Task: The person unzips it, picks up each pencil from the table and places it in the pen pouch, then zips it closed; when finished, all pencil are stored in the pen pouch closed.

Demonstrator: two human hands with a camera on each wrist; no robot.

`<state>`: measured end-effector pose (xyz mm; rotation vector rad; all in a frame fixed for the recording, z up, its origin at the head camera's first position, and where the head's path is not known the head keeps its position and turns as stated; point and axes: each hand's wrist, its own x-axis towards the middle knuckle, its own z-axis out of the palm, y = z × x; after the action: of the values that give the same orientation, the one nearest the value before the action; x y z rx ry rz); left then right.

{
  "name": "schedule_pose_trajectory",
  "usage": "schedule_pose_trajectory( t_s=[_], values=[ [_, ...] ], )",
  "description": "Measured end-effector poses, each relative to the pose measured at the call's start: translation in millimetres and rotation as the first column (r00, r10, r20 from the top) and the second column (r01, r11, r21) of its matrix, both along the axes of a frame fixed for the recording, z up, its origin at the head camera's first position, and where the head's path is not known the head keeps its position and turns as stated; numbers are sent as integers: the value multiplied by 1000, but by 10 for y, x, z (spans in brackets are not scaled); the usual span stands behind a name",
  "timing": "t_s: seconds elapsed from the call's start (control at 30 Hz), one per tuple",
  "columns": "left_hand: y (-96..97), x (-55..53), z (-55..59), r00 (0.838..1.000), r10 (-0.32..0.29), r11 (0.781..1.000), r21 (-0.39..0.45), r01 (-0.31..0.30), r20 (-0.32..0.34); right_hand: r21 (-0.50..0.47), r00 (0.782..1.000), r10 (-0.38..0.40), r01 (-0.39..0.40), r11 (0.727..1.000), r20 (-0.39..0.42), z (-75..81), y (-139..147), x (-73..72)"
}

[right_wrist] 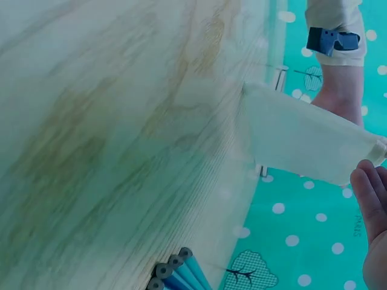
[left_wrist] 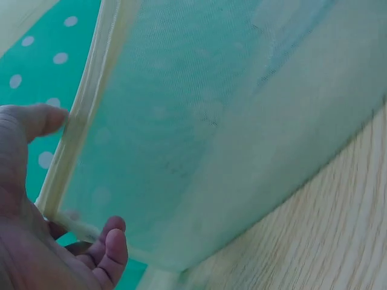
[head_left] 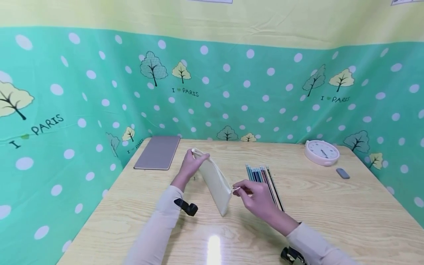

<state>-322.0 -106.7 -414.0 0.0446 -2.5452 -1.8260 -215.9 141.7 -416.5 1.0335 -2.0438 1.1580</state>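
Note:
A pale, see-through mesh zip pouch (head_left: 213, 180) hangs tilted between my two hands, its zipper edge facing up. My left hand (head_left: 191, 163) grips the far upper corner between thumb and fingers; in the left wrist view the thumb (left_wrist: 45, 121) lies along the zipper band (left_wrist: 78, 130). My right hand (head_left: 256, 197) pinches the pull tab (head_left: 236, 189) at the near end of the zipper. Through the mesh in the left wrist view, the dotted cloth shows. Just beyond the right hand lies a row of several pencils (head_left: 256, 173), partly hidden by that hand.
A grey-purple notebook (head_left: 158, 152) lies at the table's back left. A round pink clock (head_left: 322, 152) sits at the back right, with a small grey eraser-like block (head_left: 342, 173) in front of it. Dotted green cloth (head_left: 228, 81) hangs around the wooden table (head_left: 314, 206).

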Motion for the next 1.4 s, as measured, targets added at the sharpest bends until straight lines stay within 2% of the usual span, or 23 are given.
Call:
schedule_pose_trajectory(
  t_s=[0.2, 0.33, 0.5, 0.6, 0.7, 0.83, 0.9, 0.97, 1.07, 1.13, 1.2, 1.33, 1.4],
  values=[
    [-60, 2, -60, 998, -57, 991, 119, 57, -8, -3, 1000, 1, -1, 1000, -18, 4, -36, 24],
    [-79, -6, -97, 994, -106, 982, 156, 109, -26, -3, 1000, 4, -4, 1000, -25, 21, -46, 36],
    [9, 28, -78, 991, -131, 982, 136, 133, -24, -11, 999, -8, 8, 1000, -51, 35, -57, 30],
    [101, 97, -23, 984, -175, 981, 94, 172, 18, -19, 998, -28, 27, 999, -52, 30, -66, 28],
    [183, 169, 22, 967, -243, 967, 97, 235, 80, -26, 998, -50, 49, 998, -28, 11, -82, 32],
    [252, 266, 72, 947, -294, 945, 188, 267, 132, -47, 999, -50, 51, 998, 18, -27, -127, 32],
    [270, 317, 109, 948, -290, 939, 229, 255, 133, -60, 998, -40, 43, 997, 57, -37, -161, 33],
    [300, 348, 155, 956, -265, 943, 239, 230, 125, -79, 993, -37, 46, 996, 115, -38, -186, 36],
    [312, 383, 207, 971, -212, 958, 218, 185, 109, -106, 968, -40, 68, 992, 246, -23, -241, 58],
    [298, 395, 223, 979, -180, 971, 178, 161, 94, -125, 940, -34, 81, 989, 339, -11, -283, 70],
    [274, 402, 245, 984, -159, 980, 130, 148, 82, -142, 903, -18, 87, 986, 430, 2, -316, 82],
    [219, 419, 337, 986, -159, 987, 21, 158, 51, -167, 836, 66, 31, 985, 545, 29, -300, 79],
    [191, 429, 400, 985, -169, 984, -47, 171, 38, -171, 813, 96, 5, 985, 575, 43, -233, 58]
  ],
)
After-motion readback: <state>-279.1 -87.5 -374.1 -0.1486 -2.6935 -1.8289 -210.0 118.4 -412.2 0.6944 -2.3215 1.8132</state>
